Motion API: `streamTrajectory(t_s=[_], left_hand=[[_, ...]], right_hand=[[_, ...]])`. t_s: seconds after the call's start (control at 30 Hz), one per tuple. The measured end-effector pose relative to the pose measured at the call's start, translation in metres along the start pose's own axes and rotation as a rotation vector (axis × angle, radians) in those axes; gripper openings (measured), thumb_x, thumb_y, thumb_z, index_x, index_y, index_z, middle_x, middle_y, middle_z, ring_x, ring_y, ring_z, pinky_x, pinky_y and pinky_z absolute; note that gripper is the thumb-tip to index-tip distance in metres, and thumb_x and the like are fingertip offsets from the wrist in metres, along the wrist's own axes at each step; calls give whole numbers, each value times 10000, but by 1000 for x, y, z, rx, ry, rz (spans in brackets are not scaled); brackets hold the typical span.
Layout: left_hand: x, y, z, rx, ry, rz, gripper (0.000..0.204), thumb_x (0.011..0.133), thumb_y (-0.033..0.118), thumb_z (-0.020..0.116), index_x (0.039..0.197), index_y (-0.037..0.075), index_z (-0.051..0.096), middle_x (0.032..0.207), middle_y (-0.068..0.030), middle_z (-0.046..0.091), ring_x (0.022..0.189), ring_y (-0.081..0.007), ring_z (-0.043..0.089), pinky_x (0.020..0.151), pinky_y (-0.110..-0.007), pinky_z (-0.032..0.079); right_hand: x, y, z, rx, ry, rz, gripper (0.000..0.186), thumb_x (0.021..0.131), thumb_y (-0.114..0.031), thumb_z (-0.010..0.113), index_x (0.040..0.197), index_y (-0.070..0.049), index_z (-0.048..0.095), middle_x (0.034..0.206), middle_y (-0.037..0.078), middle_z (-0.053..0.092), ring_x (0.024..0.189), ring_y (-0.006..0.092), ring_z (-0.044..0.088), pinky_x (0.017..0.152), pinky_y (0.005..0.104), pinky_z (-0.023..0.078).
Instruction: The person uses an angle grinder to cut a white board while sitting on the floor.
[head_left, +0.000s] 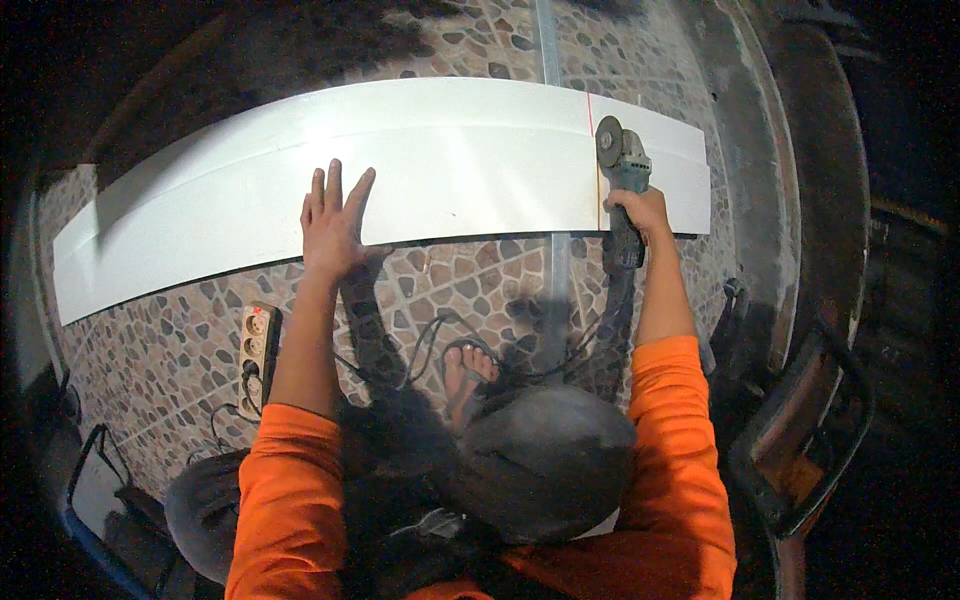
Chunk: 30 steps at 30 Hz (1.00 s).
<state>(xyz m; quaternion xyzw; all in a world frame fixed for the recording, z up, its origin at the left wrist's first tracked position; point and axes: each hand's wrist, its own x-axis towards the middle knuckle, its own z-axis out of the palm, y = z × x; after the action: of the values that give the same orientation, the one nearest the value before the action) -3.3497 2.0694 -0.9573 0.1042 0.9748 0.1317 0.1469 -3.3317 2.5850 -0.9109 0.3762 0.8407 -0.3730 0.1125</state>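
Observation:
A long white panel (pixel 470 170) stretches across the view from left to right. My left hand (pixel 335 225) lies flat on its near edge, left of the middle, with the fingers spread. My right hand (pixel 643 212) is wrapped round the body of an angle grinder (pixel 628 175) over the panel's right part. The grinder's grey disc (pixel 608 142) is beside a thin red line (pixel 590 115) that crosses the panel. Whether the disc touches the panel, or spins, I cannot tell. Below my hand, the grinder's dark rear end sticks out past the panel's near edge.
A metal bar (pixel 558 290) runs beneath the panel over stone-patterned floor tiles (pixel 450 275). On the floor at left lies a power strip (pixel 259 360) with a plug in it. A dark cord (pixel 430 340) loops near my sandalled foot (pixel 468 375). A dark-framed object (pixel 805 440) stands at right.

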Motion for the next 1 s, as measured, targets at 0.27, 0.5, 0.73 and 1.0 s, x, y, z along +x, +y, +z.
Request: streamTrajectory(t_s=[0.27, 0.5, 0.73, 1.0], left_hand=[[-3, 3, -5, -10, -5, -20, 1307, 596, 385, 1049, 1703, 399, 356, 1839, -122, 135, 1691, -385, 127, 1341, -586, 222], [-3, 3, -4, 9, -6, -24, 1311, 604, 368, 1047, 1706, 410, 339, 1841, -117, 125, 1694, -378, 119, 1342, -584, 217], [0, 3, -1, 1, -23, -20, 1355, 576, 393, 1061, 1712, 415, 323, 1844, -114, 111, 1693, -380, 116, 1343, -587, 214], [-2, 4, -3, 14, -19, -25, 1351, 587, 399, 1060, 1715, 417, 316, 1845, -115, 110, 1694, -380, 109, 1343, -588, 220]], right_hand=[[6, 4, -3, -20, -22, 10, 365, 664, -198, 853, 938, 31, 778, 898, 113, 760, 736, 218, 705, 669, 380, 569], [4, 11, -7, -12, -43, 3, 358, 663, -206, 860, 918, 29, 771, 872, 101, 751, 713, 218, 699, 660, 384, 566], [1, 6, -9, -48, -29, 20, 335, 668, -221, 867, 891, 18, 791, 853, 104, 765, 719, 224, 711, 671, 393, 560], [1, 4, -9, -36, -42, 24, 342, 660, -219, 871, 879, 30, 786, 849, 118, 764, 713, 231, 718, 669, 398, 567]])
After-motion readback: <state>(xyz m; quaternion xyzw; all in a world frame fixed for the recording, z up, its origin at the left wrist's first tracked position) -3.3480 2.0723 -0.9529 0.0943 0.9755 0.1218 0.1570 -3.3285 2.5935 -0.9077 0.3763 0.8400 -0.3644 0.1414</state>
